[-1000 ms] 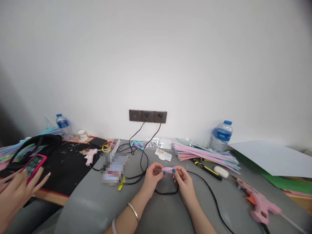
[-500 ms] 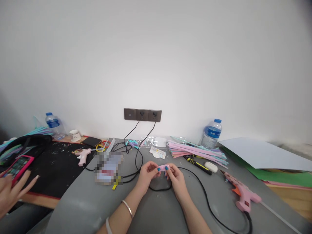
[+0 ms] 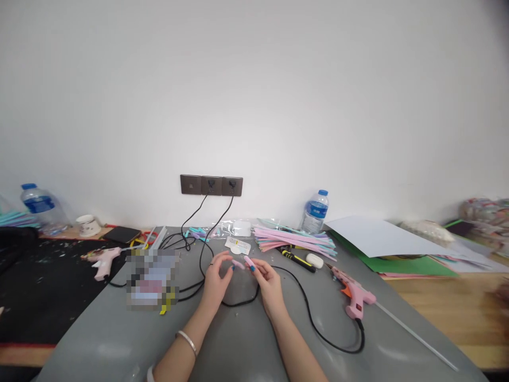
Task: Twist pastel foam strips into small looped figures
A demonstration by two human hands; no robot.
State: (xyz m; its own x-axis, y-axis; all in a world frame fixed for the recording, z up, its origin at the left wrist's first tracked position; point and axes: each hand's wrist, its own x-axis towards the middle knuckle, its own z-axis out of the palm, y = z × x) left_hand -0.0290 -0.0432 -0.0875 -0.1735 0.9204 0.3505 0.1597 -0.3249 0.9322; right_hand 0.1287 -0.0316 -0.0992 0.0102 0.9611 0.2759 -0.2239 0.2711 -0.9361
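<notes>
Above the grey table, my left hand [image 3: 217, 281] pinches a short lilac piece of pipe cleaner [image 3: 237, 264] between thumb and fingers. Close beside it, my right hand [image 3: 265, 278] grips a short pink piece of pipe cleaner [image 3: 248, 261], which points up and to the left. A narrow gap shows between the two pieces; whether they join anywhere I cannot tell. Behind my hands lies a small white printed card [image 3: 237, 245]. Longer pink and blue pipe cleaners [image 3: 294, 240] are piled past my right hand.
A pink glue gun [image 3: 353, 294] with its black cord lies at right, near a yellow-black utility knife [image 3: 298, 260] and a white case [image 3: 315, 260]. Water bottle [image 3: 317, 211] and paper sheets [image 3: 385, 239] stand behind. A second glue gun [image 3: 102, 260] and a blurred-out object [image 3: 153, 281] are left.
My hands have drawn slightly apart, and two pieces now show where one pink piece spanned both. The view has turned right; another person's hand with a phone is out of sight.
</notes>
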